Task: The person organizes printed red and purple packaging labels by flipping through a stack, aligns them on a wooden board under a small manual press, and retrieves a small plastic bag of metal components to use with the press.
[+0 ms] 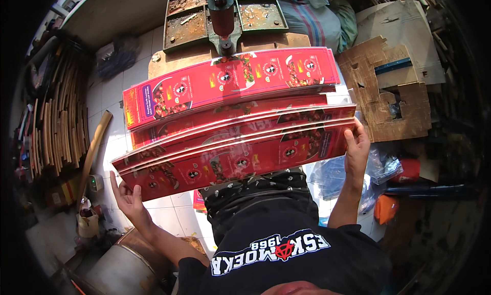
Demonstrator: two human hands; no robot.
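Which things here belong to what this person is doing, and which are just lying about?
In the work:
- red printed panels, held between left hand and right hand
- red stack beyond them
- upright machine, probably

Apparently lying about:
- wooden strips, left
- brown cut board, right
- clear plastic
- orange item

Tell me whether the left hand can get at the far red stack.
Probably not now: the left hand is holding the nearer red sheets, which are between it and the far red stack.
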